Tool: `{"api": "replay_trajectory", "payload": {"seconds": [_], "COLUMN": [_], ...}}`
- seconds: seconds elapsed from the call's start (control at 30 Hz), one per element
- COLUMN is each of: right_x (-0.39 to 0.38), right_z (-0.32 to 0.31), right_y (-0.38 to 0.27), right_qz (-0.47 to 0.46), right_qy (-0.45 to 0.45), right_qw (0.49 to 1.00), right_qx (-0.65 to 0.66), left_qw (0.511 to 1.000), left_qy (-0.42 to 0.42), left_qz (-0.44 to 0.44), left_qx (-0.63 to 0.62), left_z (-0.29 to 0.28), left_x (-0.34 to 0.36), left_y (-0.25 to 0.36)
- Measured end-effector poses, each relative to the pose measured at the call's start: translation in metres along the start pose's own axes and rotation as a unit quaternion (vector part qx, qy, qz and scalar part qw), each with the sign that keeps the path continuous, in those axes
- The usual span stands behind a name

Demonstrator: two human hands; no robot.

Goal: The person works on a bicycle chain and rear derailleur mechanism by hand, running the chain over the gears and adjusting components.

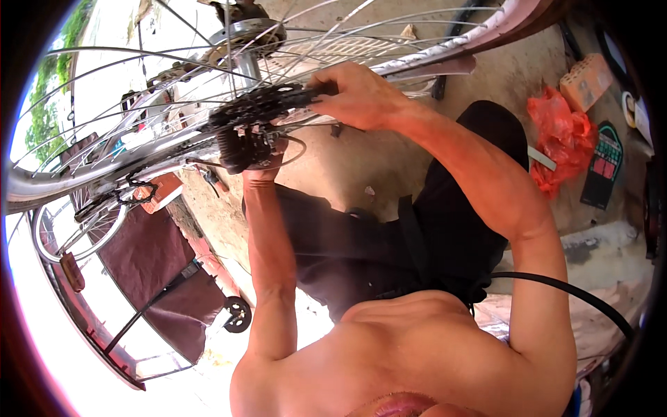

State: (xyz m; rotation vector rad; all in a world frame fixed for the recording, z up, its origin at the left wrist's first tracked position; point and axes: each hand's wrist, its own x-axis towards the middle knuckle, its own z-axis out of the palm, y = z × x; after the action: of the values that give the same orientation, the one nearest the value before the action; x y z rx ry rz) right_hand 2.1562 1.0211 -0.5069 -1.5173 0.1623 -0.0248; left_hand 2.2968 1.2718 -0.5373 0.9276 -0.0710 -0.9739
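Note:
A bicycle wheel's spokes and rim (417, 66) cross the upper part of the head view. At its middle sits a dark, greasy sprocket cluster (260, 104), with a black derailleur (243, 147) and a thin looped cable under it. My right hand (358, 96) is closed at the cluster's right edge, thumb and curled fingers against the sprockets. From below, my left hand (267, 163) reaches up behind the derailleur; its fingers are mostly hidden there. A silver hub (250, 38) shows above the sprockets.
To the right lie a crumpled red plastic bag (561, 135), a brick (587, 80) and a dark flat package (602, 167). A black hose (570, 288) curves at lower right. Another wheel (83, 229) and a maroon cloth panel (149, 260) stand at left.

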Motion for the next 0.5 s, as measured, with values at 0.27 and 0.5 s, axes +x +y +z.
{"api": "replay_trajectory", "payload": {"seconds": [0.27,0.5], "right_x": [-0.014,-0.012], "right_z": [0.0,0.007], "right_y": [-0.008,0.005], "right_qz": [-0.07,-0.245], "right_qy": [0.045,0.128], "right_qw": [0.99,0.93], "right_qx": [-0.113,-0.241], "left_qw": [1.0,0.996], "left_qy": [-0.004,0.084], "left_qz": [-0.012,0.025], "left_qx": [0.003,-0.002], "left_z": [-0.033,-0.03], "left_x": [0.002,0.003], "left_y": [-0.001,-0.009]}}
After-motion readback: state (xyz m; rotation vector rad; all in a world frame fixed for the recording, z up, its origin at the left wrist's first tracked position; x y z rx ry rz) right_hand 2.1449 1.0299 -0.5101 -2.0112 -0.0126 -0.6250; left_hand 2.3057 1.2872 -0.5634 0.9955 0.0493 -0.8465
